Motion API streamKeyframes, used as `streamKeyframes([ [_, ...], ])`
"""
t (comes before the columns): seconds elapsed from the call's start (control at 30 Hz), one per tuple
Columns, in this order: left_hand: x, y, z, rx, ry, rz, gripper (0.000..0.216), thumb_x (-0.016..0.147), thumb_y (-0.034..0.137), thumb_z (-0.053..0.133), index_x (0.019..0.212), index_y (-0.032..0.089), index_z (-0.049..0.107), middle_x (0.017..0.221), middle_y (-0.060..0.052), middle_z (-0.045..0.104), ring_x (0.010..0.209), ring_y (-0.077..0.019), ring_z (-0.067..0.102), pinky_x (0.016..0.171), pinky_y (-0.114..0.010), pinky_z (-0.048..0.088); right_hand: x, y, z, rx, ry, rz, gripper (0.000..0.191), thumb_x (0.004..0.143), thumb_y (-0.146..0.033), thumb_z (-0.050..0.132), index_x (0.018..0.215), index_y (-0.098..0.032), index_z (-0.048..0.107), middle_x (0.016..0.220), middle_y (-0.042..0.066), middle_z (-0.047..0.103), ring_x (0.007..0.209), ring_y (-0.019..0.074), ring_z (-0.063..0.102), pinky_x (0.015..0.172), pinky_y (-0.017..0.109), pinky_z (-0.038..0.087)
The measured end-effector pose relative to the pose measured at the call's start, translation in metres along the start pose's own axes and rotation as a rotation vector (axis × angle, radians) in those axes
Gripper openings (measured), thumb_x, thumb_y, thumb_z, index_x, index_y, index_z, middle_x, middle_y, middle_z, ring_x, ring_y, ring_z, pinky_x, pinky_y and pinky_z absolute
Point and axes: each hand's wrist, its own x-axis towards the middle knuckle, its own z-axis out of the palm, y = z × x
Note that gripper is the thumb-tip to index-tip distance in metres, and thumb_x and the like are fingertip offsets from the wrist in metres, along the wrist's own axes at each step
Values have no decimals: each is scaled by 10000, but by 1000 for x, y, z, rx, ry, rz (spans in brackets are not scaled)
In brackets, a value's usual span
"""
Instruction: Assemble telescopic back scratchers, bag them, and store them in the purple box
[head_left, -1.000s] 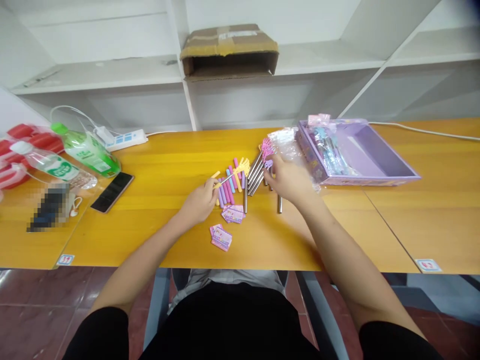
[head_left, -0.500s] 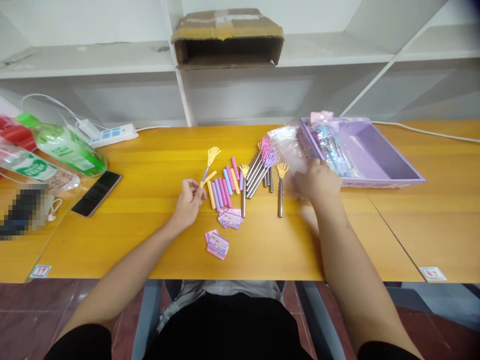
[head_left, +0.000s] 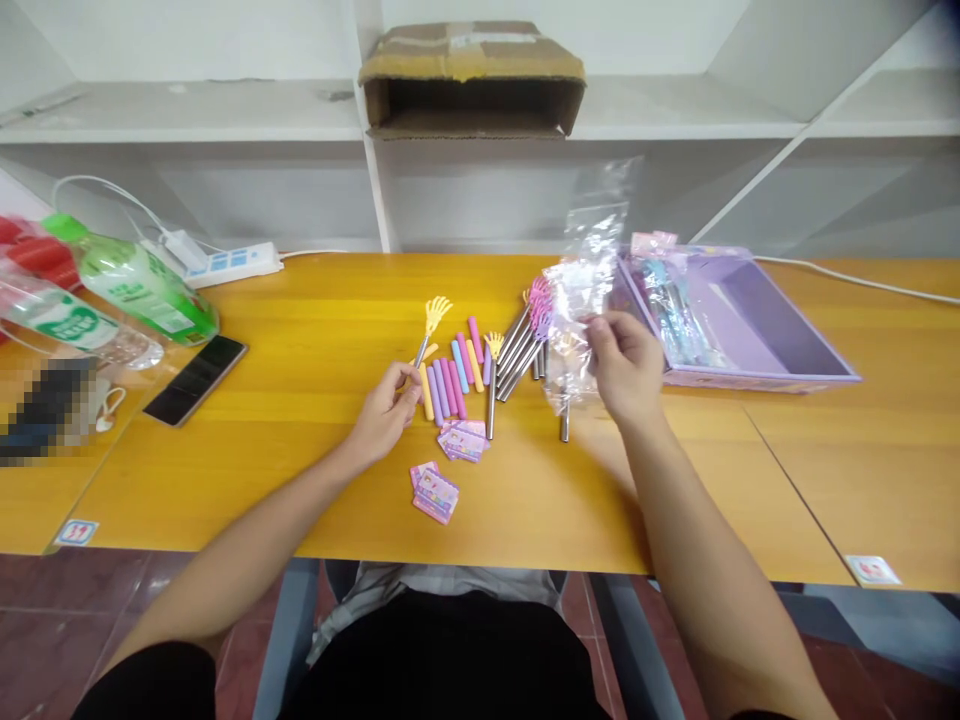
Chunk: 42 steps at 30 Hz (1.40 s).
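My left hand [head_left: 386, 410] is closed on the metal stem of a small back scratcher with a yellow claw head [head_left: 433, 318], held just above the yellow table [head_left: 300, 460]. My right hand [head_left: 626, 365] pinches a clear plastic bag [head_left: 581, 290] and holds it upright above the table. Between my hands lie a row of pastel grip sleeves [head_left: 450, 375], a bundle of metal scratchers with pink and purple heads [head_left: 521, 335], and two small stacks of pink cards [head_left: 442, 470].
A purple tray [head_left: 750, 340] with packed items sits to the right. On the left lie a black phone [head_left: 195, 380], green and clear bottles [head_left: 127, 285] and a white power strip [head_left: 225, 262]. An open cardboard box [head_left: 469, 80] rests on the white shelf behind.
My right hand has moved off the metal scratchers to the plastic bag by the tray and lifted it upright. My left hand has drawn the yellow scratcher out of the pile and raised it.
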Motion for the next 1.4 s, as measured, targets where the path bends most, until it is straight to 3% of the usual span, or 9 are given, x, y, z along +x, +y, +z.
streamKeyframes([
  [0.17, -10, 13, 4, 110, -170, 12, 384, 1029, 587, 579, 1121, 219, 642, 957, -32, 620, 634, -112, 474, 589, -253, 428, -39, -30, 41, 507, -480, 123, 430, 916, -628, 760, 1048, -222, 715, 649, -48, 626, 482, 117, 542, 488, 266, 458],
  [0.27, -13, 16, 8, 237, -246, 114, 399, 1009, 579, 623, 1110, 204, 717, 1127, -100, 694, 943, -207, 647, 867, -340, 546, -61, -45, 58, 617, -708, 158, 405, 946, -591, 752, 1090, -217, 700, 615, -41, 663, 505, 145, 611, 523, 290, 531],
  [0.37, -14, 15, 12, 321, -256, 203, 304, 1002, 486, 666, 1026, 194, 750, 1156, -104, 714, 1123, -258, 657, 1062, -416, 509, -71, -51, 67, 708, -822, 199, 384, 965, -563, 737, 1110, -215, 664, 697, -16, 714, 561, 161, 684, 551, 299, 572],
  [0.53, -17, 16, 16, 312, -280, 169, 234, 994, 404, 691, 945, 184, 755, 997, -68, 706, 968, -220, 679, 950, -377, 546, -74, -45, 74, 834, -792, 310, 452, 914, -583, 781, 1145, -248, 586, 930, 2, 747, 617, 155, 720, 505, 275, 555],
  [0.77, -23, 22, 22, 234, -409, 165, 217, 996, 373, 701, 896, 186, 749, 1100, -106, 744, 1048, -228, 708, 1015, -409, 544, -80, -42, 76, 642, -804, 266, 462, 880, -653, 794, 890, -210, 664, 692, -8, 676, 576, 144, 600, 563, 296, 534],
  [0.9, -18, 19, 15, 156, -287, 106, 284, 936, 468, 786, 890, 188, 784, 997, -83, 748, 989, -226, 711, 972, -400, 558, -73, -38, 74, 703, -468, 239, 425, 871, -634, 817, 969, -229, 729, 841, 1, 691, 663, 136, 587, 643, 295, 554],
  [1.07, -6, 17, 4, -157, 37, 179, 299, 882, 469, 865, 834, 186, 782, 991, -77, 777, 1039, -214, 724, 956, -336, 565, -56, -36, 59, 824, -117, 112, 334, 978, -582, 732, 1120, -285, 785, 965, 15, 630, 846, 143, 610, 793, 288, 577],
  [1.27, -2, 16, 4, -301, 291, 108, 338, 804, 458, 941, 879, 171, 779, 922, -48, 798, 737, -120, 688, 716, -249, 567, -63, -45, 43, 343, -350, -193, 359, 1124, -473, 517, 1157, -248, 794, 729, 17, 552, 727, 190, 573, 755, 370, 566],
  [1.4, -1, 18, 6, -359, 383, 81, 398, 737, 482, 982, 856, 160, 780, 865, -41, 793, 714, -110, 691, 658, -216, 557, -74, -47, 47, 170, -524, -454, 291, 1126, -345, 526, 1242, -221, 763, 959, 76, 660, 840, 198, 656, 789, 369, 575],
])
